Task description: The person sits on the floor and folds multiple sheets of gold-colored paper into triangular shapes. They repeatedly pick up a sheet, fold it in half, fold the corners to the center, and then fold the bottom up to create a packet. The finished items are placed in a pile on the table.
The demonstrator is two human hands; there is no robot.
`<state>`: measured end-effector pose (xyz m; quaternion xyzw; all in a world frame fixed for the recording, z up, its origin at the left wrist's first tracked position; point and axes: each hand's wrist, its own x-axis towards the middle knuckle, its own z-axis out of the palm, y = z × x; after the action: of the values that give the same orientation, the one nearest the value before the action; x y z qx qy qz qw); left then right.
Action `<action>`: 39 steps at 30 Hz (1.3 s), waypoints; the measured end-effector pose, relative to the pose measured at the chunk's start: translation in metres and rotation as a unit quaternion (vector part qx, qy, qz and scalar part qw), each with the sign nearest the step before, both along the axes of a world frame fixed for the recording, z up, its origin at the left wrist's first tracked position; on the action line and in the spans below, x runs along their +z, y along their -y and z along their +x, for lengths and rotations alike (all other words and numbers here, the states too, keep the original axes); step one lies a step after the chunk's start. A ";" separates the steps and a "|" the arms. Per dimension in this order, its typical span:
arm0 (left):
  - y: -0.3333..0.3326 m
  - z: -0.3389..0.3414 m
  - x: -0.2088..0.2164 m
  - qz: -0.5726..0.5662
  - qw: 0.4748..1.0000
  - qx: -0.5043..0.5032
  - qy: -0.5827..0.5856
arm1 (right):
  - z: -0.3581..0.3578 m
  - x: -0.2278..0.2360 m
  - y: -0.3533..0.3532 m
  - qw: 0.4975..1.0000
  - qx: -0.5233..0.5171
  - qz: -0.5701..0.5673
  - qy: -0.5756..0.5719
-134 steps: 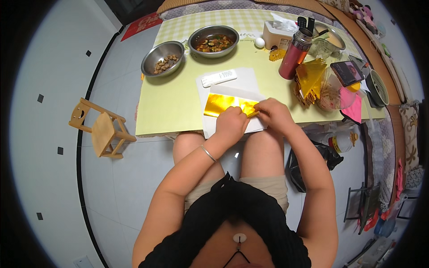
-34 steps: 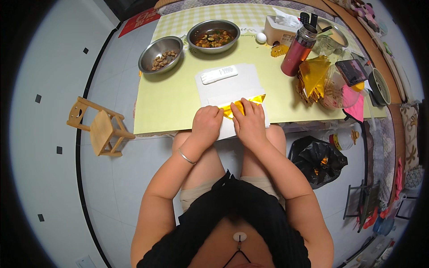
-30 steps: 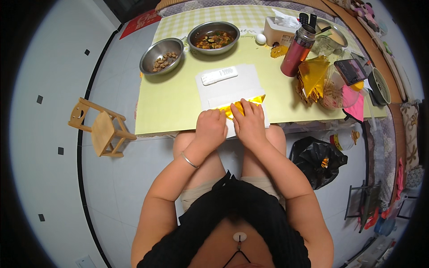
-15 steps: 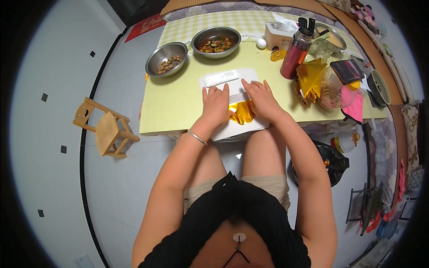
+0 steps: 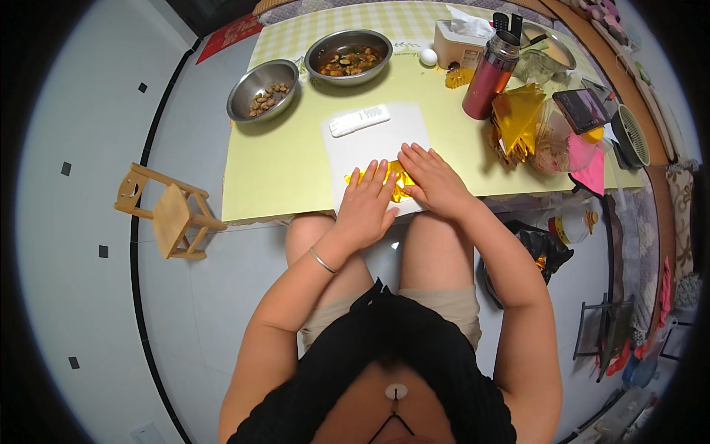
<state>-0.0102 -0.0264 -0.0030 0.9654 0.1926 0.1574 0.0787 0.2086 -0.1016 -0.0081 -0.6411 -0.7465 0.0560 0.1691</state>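
Observation:
A sheet of shiny gold foil paper lies on a white sheet at the table's front edge. My left hand rests flat over the foil's left part, fingers stretched out and slightly apart. From the right, my right hand lies flat with its fingers extended, its thumb side on the foil's right part. Both palms face down, so much of the foil is hidden beneath them. Beyond my fingers, a white oblong block sits on the white sheet's far part.
Two steel bowls, one with nuts and one with food in broth, stand at the far left. On the right are a red thermos, stacked gold foil, a phone and a tissue box. A small wooden chair stands left.
My left hand has slid nearer to me and flattened over the foil. My right hand has come slightly nearer too, its fingers now closer together. The white sheet is less covered at its far part.

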 end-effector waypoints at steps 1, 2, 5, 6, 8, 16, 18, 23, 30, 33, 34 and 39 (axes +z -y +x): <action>0.002 -0.002 0.001 -0.001 1.000 -0.004 -0.009 | 0.001 -0.001 0.001 1.000 0.004 -0.006 0.007; 0.003 -0.005 0.006 0.016 0.999 -0.014 -0.033 | 0.001 0.001 0.000 1.000 0.004 -0.012 0.014; 0.004 -0.017 0.015 0.052 0.995 -0.047 -0.071 | 0.000 0.011 0.003 0.999 0.011 -0.024 0.027; 0.003 -0.023 0.013 0.055 0.995 -0.061 -0.063 | -0.001 0.014 0.005 0.999 0.017 -0.023 0.027; -0.001 -0.030 0.013 0.053 0.994 -0.081 -0.046 | 0.001 0.018 0.006 0.999 0.033 -0.021 0.023; -0.034 -0.036 0.024 -0.031 0.993 -0.044 0.101 | 0.025 0.027 0.016 0.993 0.068 0.017 -0.093; -0.028 -0.034 0.028 -0.028 0.991 -0.032 0.127 | 0.012 0.034 0.020 0.992 0.076 0.090 -0.052; -0.022 -0.036 0.018 -0.020 0.987 -0.005 0.161 | 0.004 0.026 0.029 0.996 0.027 0.069 -0.052; -0.031 -0.030 0.005 -0.115 0.962 0.063 0.240 | 0.008 0.010 0.018 0.971 -0.048 0.166 -0.167; -0.040 -0.026 -0.006 -0.292 0.884 0.156 0.330 | 0.004 0.006 0.008 0.903 -0.153 0.118 -0.383; -0.048 -0.031 -0.006 -0.391 0.850 0.180 0.303 | 0.001 0.005 0.007 0.850 -0.196 0.071 -0.484; -0.045 -0.027 0.014 -0.595 0.668 0.150 0.420 | -0.023 0.025 0.008 0.697 -0.178 0.145 -0.679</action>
<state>-0.0376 0.0184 0.0115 0.5033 0.3344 0.4077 0.6846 0.1856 -0.1092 0.0173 -0.5172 -0.2994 0.3362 0.7279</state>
